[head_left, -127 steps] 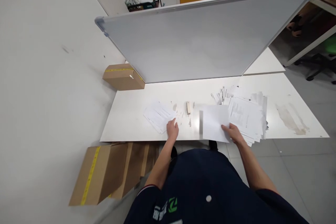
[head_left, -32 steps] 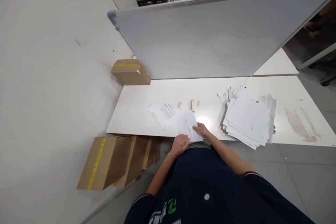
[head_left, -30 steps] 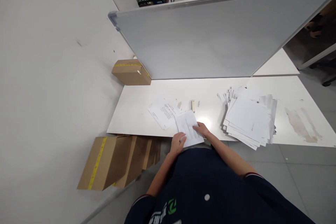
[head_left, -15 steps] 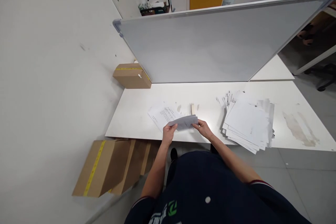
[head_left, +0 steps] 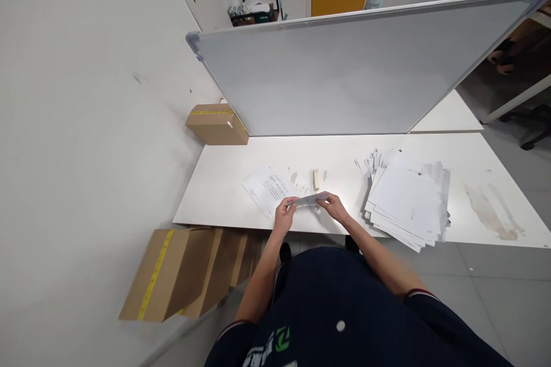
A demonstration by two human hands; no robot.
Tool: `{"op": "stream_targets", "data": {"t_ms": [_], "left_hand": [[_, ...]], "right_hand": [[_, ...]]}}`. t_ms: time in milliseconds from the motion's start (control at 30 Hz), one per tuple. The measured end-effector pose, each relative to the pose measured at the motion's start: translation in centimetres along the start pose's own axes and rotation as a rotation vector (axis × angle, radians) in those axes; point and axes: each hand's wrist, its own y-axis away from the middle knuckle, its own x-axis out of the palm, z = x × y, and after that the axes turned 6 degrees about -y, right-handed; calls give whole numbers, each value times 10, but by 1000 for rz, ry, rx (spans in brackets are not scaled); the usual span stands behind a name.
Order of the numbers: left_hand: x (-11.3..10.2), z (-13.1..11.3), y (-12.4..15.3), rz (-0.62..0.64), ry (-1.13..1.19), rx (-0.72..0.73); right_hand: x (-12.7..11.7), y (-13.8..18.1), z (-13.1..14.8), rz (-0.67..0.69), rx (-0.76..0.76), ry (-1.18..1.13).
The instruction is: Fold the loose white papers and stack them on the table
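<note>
White table (head_left: pixel 224 183), held papers (head_left: pixel 306 200) above.
Left hand (head_left: pixel 284 216) and right hand (head_left: pixel 334 207), apart, grip opposite ends; cream object (head_left: pixel 316 179) at the papers' twelve o'clock, paper pile (head_left: pixel 404 198) at three.

The held paper (head_left: pixel 307 200) has tilted from face-up to nearly edge-on.

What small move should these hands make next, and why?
Perhaps lower the paper flat onto the table: the left hand and right hand hold it by opposite ends, tilted nearly edge-on to the camera, with a cream block just beyond.
</note>
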Motion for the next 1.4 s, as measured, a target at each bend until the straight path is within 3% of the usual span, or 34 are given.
{"op": "stream_targets", "data": {"t_ms": [333,467,567,700,800,1000,1200,1400], "left_hand": [[1,9,-4,-33,110,-18],[3,15,-5,-122,308,-86],[2,25,-3,-178,409,-144],[-5,46,6,-188,202,-105],[-5,61,12,-162,-87,-29],[4,85,14,7,-449,192],[7,99,10,5,-503,225],[5,93,8,-4,-484,200]], "right_hand": [[-1,-2,-12,10,-30,115],[-8,3,12,60,-88,336],[-14,8,45,156,-180,697],[-16,16,82,245,-206,1198],[-10,22,86,282,-127,1378],[3,27,58,359,21,1478],[4,29,49,330,23,1487],[5,31,52,335,9,1467]]}}
